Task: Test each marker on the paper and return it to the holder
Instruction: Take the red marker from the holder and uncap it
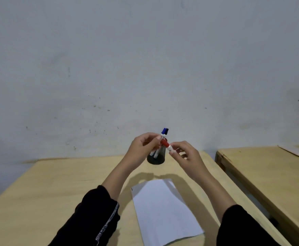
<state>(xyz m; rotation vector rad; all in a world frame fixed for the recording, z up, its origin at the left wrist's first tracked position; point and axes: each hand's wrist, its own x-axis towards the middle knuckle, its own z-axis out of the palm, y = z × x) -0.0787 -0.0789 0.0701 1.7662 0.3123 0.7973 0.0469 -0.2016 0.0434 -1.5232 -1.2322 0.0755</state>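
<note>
A pale, scuffed wall point(145, 59) rises behind a light wooden table point(38, 183), with a second table point(269, 171) standing just beside its right edge. Near the far edge of the tabletop stands a dark mesh holder point(156, 157), and markers stand upright in it; a blue-capped marker point(164, 133) sticks up above the hands. A white sheet of paper point(164, 213) lies on the tabletop towards the near edge, slightly turned, its far corner showing a small dark mark. Both hands are raised above the table in front of the holder. The left hand point(141, 148) pinches the red cap end of a red marker point(167, 146), and the right hand point(186, 157) grips its white barrel with the fingertips. The marker lies tilted between the two hands. Both forearms wear dark sleeves point(95, 219).
</note>
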